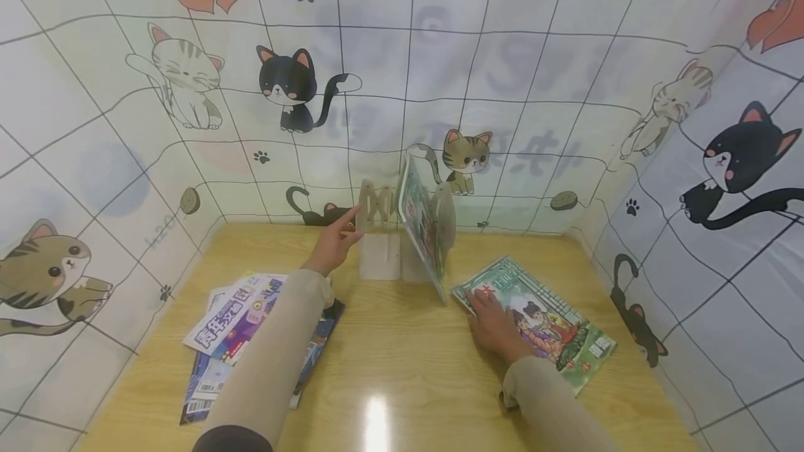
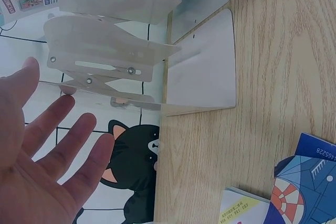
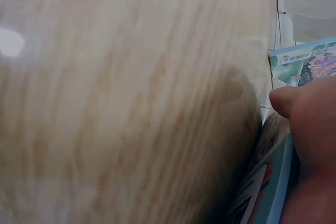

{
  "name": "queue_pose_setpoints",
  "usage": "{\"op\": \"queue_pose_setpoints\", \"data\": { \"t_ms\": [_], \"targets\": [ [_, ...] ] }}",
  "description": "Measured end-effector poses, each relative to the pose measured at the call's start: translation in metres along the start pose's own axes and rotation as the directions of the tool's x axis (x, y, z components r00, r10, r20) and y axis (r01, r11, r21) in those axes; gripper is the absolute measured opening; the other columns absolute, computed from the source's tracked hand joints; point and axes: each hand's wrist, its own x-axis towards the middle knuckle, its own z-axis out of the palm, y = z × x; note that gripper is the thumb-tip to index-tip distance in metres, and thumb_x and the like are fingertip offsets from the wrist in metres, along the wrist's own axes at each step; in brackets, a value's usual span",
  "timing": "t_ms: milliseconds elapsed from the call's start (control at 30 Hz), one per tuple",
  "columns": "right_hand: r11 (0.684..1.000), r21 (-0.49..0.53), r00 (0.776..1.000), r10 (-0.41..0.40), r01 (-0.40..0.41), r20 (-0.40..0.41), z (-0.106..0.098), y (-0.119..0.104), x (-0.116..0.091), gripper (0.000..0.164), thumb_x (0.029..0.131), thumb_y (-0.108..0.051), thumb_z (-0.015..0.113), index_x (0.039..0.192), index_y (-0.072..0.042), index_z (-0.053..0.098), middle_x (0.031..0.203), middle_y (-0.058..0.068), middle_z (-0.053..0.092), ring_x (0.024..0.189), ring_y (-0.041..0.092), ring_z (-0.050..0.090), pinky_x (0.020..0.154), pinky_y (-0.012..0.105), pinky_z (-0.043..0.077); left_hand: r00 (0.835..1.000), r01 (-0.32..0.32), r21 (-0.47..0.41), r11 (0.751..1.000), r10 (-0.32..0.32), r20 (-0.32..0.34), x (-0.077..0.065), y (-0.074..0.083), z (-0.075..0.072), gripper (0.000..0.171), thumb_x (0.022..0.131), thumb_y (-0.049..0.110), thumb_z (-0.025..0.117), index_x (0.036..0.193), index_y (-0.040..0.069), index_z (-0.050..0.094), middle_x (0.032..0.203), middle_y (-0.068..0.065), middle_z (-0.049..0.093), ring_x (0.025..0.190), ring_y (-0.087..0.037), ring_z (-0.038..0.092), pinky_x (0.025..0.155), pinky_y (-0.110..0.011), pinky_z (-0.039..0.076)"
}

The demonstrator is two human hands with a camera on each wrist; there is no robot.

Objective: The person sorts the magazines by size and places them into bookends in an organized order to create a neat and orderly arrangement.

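Note:
A pale, expandable bookend (image 1: pixel 380 257) with crossed links and upright plates stands at the back of the table. My left hand (image 1: pixel 331 246) is at its leftmost plate, pinching the edge between thumb and index finger; the other fingers (image 2: pixel 79 135) are spread below it in the left wrist view. One magazine (image 1: pixel 422 222) stands upright and slightly tilted between the plates, jutting out toward the front. My right hand (image 1: pixel 496 323) rests on a green illustrated magazine (image 1: pixel 553 326) lying flat at the right, fingers over its cover.
Several overlapping magazines (image 1: pixel 232 319) lie at the left of the wooden table (image 1: pixel 377 354), partly behind my left forearm. A cat-patterned sheet (image 1: pixel 389 89) encloses the back and both sides.

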Motion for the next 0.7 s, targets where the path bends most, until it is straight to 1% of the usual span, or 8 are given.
{"op": "queue_pose_setpoints", "data": {
  "t_ms": [100,200,400,467,567,700],
  "targets": [
    [1.000,0.015,1.000,0.016,-0.015,-0.024,0.0038,0.0001,-0.0006,0.047,0.088,-0.022,0.046,0.132,-0.014,0.036,0.132,0.014,0.037,0.121,0.039,0.025,0.084,0.066,0.018,1.000,-0.002,0.003,1.000,0.002,-0.010,-0.0001,-0.0006,0.0002,0.056,0.087,0.027,0.051,0.135,0.033,0.025,0.105,-0.015,0.053,0.078,-0.023,0.058,0.055,-0.032,0.044],
    [0.999,0.025,0.998,0.033,-0.032,-0.047,0.0065,0.0002,-0.0013,0.045,0.090,-0.025,0.044,0.132,-0.015,0.036,0.132,0.013,0.037,0.121,0.038,0.026,0.084,0.066,0.018,1.000,-0.006,0.002,1.000,0.006,-0.013,0.0002,-0.0021,0.0006,0.055,0.087,0.028,0.051,0.135,0.034,0.025,0.105,-0.012,0.053,0.079,-0.023,0.058,0.057,-0.033,0.045],
    [0.996,0.079,0.993,0.051,-0.043,-0.110,0.0072,-0.0002,-0.0043,0.042,0.092,-0.024,0.039,0.133,-0.016,0.034,0.130,0.015,0.038,0.118,0.037,0.031,0.086,0.063,0.019,1.000,-0.004,0.002,1.000,0.004,-0.005,0.0008,-0.0025,0.0013,0.055,0.086,0.030,0.051,0.135,0.037,0.025,0.105,-0.010,0.053,0.079,-0.022,0.058,0.059,-0.032,0.045],
    [0.995,0.094,0.988,0.039,-0.025,-0.148,0.0071,-0.0005,-0.0046,0.042,0.092,-0.022,0.039,0.133,-0.014,0.035,0.128,0.016,0.040,0.116,0.038,0.034,0.086,0.062,0.022,1.000,0.000,0.003,1.000,0.000,-0.007,0.0008,-0.0018,0.0013,0.055,0.086,0.030,0.051,0.135,0.037,0.025,0.104,-0.011,0.054,0.079,-0.022,0.058,0.058,-0.032,0.044],
    [0.994,0.107,0.976,0.000,0.024,-0.219,0.0071,-0.0012,-0.0043,0.041,0.091,-0.018,0.043,0.131,-0.011,0.038,0.123,0.019,0.045,0.111,0.038,0.040,0.085,0.058,0.028,1.000,0.002,0.007,1.000,-0.002,-0.008,0.0010,-0.0010,0.0010,0.055,0.086,0.030,0.050,0.135,0.035,0.025,0.105,-0.013,0.054,0.081,-0.025,0.058,0.059,-0.033,0.044],
    [0.990,0.122,0.956,-0.037,0.075,-0.290,0.0068,-0.0050,-0.0047,0.040,0.089,-0.015,0.046,0.128,-0.010,0.041,0.118,0.018,0.049,0.106,0.036,0.046,0.084,0.052,0.033,1.000,0.002,0.011,1.000,-0.002,-0.006,0.0008,-0.0007,0.0008,0.055,0.087,0.030,0.050,0.135,0.033,0.025,0.106,-0.014,0.053,0.084,-0.030,0.057,0.061,-0.035,0.045]
  ]
}}
